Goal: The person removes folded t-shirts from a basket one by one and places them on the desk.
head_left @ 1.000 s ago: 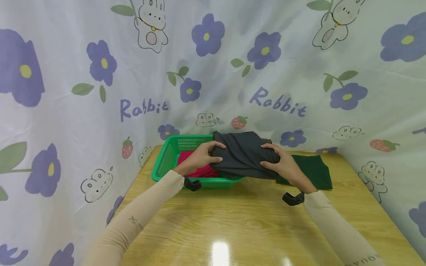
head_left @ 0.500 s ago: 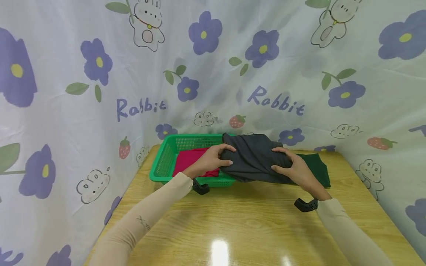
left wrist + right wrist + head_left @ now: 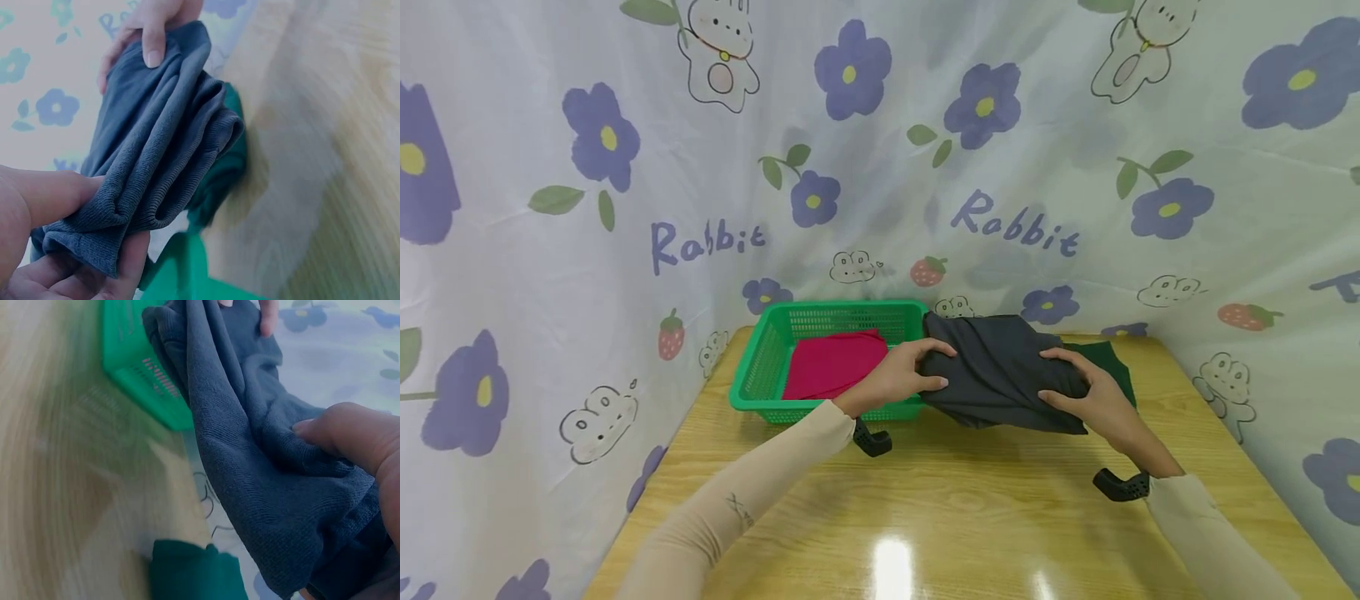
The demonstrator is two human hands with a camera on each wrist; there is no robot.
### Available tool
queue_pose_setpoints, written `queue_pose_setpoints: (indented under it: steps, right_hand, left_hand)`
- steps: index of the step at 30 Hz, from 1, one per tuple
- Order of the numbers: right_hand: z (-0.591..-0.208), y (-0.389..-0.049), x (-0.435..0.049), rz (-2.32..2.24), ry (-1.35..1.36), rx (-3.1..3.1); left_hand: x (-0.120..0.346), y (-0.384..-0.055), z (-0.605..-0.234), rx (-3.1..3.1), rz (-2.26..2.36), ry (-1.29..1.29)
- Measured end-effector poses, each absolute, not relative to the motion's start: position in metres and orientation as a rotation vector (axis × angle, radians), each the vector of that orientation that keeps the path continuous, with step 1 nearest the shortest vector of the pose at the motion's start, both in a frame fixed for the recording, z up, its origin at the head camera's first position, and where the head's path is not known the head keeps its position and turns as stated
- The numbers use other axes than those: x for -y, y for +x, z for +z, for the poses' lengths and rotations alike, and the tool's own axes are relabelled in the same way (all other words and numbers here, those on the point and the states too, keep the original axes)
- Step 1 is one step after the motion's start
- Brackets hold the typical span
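Observation:
A folded dark grey garment (image 3: 1000, 371) is held up off the table between both hands. My left hand (image 3: 898, 377) pinches its left end, thumb on the near side and fingers underneath, as the left wrist view shows at the garment's lower end (image 3: 112, 212). The right hand (image 3: 1097, 400) grips the other end, its thumb pressing into the cloth (image 3: 269, 462) in the right wrist view. Behind the right hand lies a dark green cloth (image 3: 1108, 367), partly hidden. To the left stands a green plastic basket (image 3: 748, 375) with a red cloth (image 3: 831, 362) lying inside.
The wooden table (image 3: 955, 517) stretches in front of the basket and under both arms. A white curtain (image 3: 880, 192) printed with flowers and rabbits hangs behind and along the sides of the table. A black wrist device (image 3: 872, 439) sits at the left wrist.
Both hands have carried the dark grey garment to the right and slightly toward the near edge, away from over the basket. More of the red cloth shows now, and less of the green cloth.

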State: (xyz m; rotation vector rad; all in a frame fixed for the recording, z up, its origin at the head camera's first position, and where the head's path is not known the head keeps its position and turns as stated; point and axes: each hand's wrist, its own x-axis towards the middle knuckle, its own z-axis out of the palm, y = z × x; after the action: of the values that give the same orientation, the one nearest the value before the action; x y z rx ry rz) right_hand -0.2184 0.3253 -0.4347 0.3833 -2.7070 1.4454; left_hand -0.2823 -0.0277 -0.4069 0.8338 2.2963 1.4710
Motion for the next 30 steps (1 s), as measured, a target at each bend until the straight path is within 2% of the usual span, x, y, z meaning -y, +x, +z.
queue_pose_setpoints:
  steps: [11, 30]
  right_hand:
    - [-0.446, -0.193, -0.349, 1.446, 0.312, 2.753]
    - [-0.474, -0.165, -0.380, 1.466, 0.215, 2.799]
  left_hand:
    - [0.004, -0.267, -0.416, -2.429, 1.279, 0.947]
    - [-0.024, -0.243, -0.441, -2.376, 1.234, 1.041]
